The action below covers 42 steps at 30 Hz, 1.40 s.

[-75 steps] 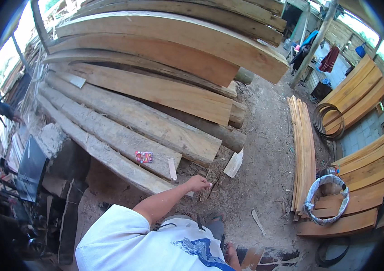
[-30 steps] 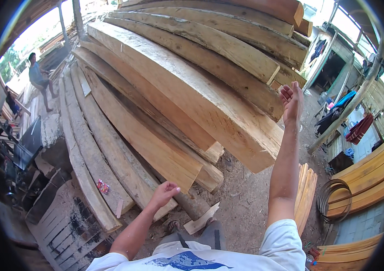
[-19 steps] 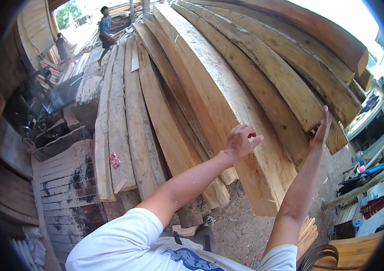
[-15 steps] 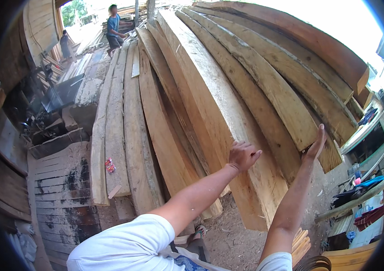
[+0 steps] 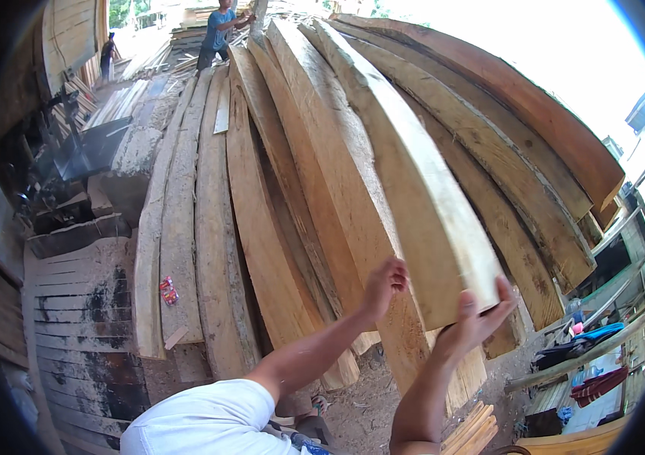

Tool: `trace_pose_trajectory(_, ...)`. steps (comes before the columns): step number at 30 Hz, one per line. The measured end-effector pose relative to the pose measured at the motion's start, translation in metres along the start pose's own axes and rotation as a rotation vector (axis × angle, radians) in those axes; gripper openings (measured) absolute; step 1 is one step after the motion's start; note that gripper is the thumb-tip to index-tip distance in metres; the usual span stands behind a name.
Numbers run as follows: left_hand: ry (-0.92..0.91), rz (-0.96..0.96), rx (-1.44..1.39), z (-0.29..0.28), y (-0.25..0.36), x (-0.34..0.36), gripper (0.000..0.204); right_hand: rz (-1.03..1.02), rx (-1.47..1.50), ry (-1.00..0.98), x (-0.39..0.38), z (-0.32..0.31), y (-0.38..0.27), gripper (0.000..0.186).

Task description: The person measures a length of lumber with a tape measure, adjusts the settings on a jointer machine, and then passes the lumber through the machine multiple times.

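The right hand (image 5: 481, 317) is cupped round the near right corner of a beam (image 5: 421, 205), its thumb on the broad face and its fingers over the far side. The left hand (image 5: 387, 288) is narrow, fingers curled in, just beside the beam's left edge; I cannot tell whether it touches the wood or grips it.

The step in hand looks like raising or shifting the beam by its near end: a dark gap under the right palm suggests that this end is off what lies below. Moving it further would seem to call for a firm left grip as well – 1 hand at each corner – and for level support, since so long a piece looks heavy.

From the right hand the beam runs away and to the left, toward the far edge of the pile (image 5: 516, 208). A thick timber (image 5: 341, 182) lies next to it on the left and reaches nearer the person.

Further out, at the pile's left edge, are 2 dusty planks (image 5: 177, 197); a red packet (image 5: 168, 291) sits near their near end, with a wood chip (image 5: 176, 337) just short of it. Beyond the far left corner stands a co-worker (image 5: 220, 29) in blue – arms held out toward a post (image 5: 259, 14).
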<state>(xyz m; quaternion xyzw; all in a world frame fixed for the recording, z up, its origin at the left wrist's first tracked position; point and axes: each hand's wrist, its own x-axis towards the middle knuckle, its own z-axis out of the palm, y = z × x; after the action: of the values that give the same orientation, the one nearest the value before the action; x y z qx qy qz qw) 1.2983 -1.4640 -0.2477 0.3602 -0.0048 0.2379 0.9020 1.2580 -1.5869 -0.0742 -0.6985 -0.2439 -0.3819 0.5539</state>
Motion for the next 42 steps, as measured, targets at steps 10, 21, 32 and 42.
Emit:
trace_pose_trajectory(10,-0.034,-0.184,-0.235,-0.018,0.191,-0.1,0.068,-0.042,0.152,-0.43,-0.138,0.041,-0.049,0.088)
trace_pose_trajectory(21,0.161,-0.334,-0.23,-0.05,0.233,-0.235,0.075,0.648,0.499,-0.922,-0.213,-0.001,-0.107,0.104)
trace_pose_trajectory(32,0.423,-0.588,-0.043,-0.15,0.119,-0.301,0.091,1.076,0.695,-1.03,-0.312,0.012,0.002,0.115)
trace_pose_trajectory(42,1.075,-0.76,0.205,-0.231,-0.019,-0.333,0.11,0.707,0.012,-1.088,-0.397,0.015,0.051,0.116)
